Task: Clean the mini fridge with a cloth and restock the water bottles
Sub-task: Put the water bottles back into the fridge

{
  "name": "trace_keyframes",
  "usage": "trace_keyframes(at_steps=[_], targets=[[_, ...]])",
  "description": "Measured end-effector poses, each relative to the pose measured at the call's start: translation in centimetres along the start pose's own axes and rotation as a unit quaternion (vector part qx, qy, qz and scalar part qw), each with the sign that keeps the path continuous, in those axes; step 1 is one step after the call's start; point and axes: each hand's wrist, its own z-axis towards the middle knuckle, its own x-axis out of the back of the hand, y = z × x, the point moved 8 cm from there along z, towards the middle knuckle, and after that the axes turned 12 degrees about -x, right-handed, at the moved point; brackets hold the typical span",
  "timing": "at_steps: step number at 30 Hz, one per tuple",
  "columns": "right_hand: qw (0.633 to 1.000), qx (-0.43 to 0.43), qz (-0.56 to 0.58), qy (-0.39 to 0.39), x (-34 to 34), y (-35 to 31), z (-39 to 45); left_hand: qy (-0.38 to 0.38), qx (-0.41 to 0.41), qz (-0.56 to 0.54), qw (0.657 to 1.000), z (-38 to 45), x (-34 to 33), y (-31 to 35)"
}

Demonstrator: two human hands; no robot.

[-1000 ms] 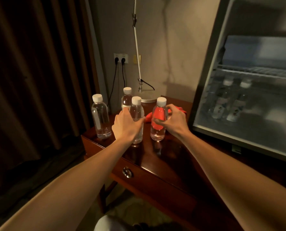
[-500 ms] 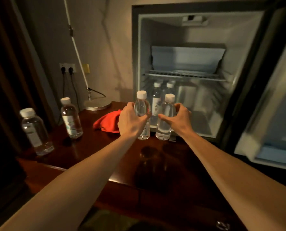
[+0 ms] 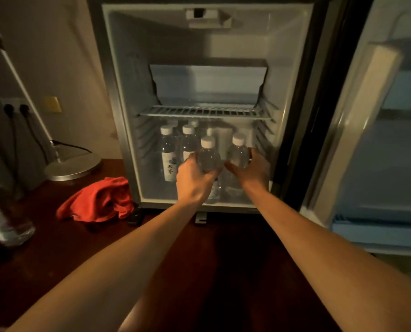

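Left hand [image 3: 194, 180] and right hand [image 3: 252, 172], fingers wrapped mid-body around one bottle [image 3: 208, 156] and another [image 3: 238, 153]; full, smooth, thin-walled plastic—probably weighty, slippery, yielding beneath the fingers.

Probably a hotel room: mini fridge [image 3: 118, 92], curtained wooden desk [image 3: 55, 255]

Dim, warm-toned frame overall. Brightest area is the mini fridge [image 3: 206, 56] interior, pale walls lit w/ soft falloff toward the bottom. Counter [image 3: 235, 259] very dark, reflections faint. Bottle at far left [image 3: 3, 212] blurred and stretched by wide-angle distortion. Fridge door [image 3: 367, 130] at right soft, smeared. Forearms evenly lit; no hard glare. Noise visible in shadows.
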Motion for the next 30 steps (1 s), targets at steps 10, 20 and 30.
trace_keyframes(at_steps=[10, 20, 30], targets=[[0.996, 0.035, 0.072, 0.049, -3.4, 1.5, 5.5, 0.022, 0.006, -0.011, 1.0, 5.3, -6.3, -2.2], [0.992, 0.049, 0.112, 0.033, -5.7, 2.0, 9.4, 0.002, 0.04, -0.028, 0.999, 8.6, -10.3, -5.0], [0.992, -0.112, -0.042, -0.05, -6.5, 4.9, 7.0, -0.075, 0.063, -0.036, 0.995, 6.6, -11.0, -5.1]])
